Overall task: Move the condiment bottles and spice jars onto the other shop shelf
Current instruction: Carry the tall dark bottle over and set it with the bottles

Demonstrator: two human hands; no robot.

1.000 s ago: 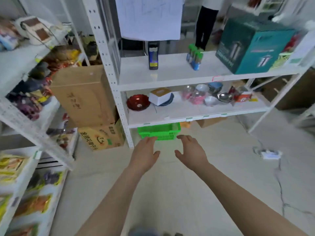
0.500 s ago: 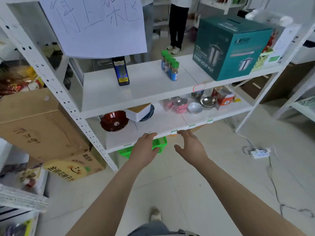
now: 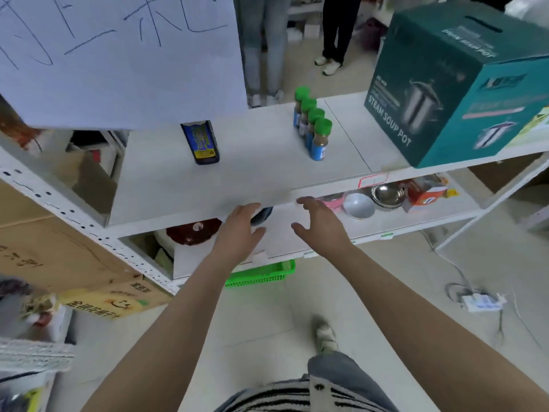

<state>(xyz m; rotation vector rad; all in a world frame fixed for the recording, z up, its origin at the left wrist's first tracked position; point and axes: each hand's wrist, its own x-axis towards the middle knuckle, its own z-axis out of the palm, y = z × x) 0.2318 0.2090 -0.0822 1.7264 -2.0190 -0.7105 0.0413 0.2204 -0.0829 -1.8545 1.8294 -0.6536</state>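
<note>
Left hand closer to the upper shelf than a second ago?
Yes. The left hand has come forward and up to the upper shelf's front edge.

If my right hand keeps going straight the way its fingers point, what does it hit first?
Probably the front edge of the upper shelf: the right hand, open and empty, sits just below it. Depth is unclear; the spice jars stand farther back.

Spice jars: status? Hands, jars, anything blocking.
Left hand and right hand open, empty, at shelf edge. Four green-capped spice jars and dark bottle upright, untouched. Nothing between hands and jars.

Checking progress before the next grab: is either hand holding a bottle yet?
No, the left hand and right hand are both open and empty.
</note>
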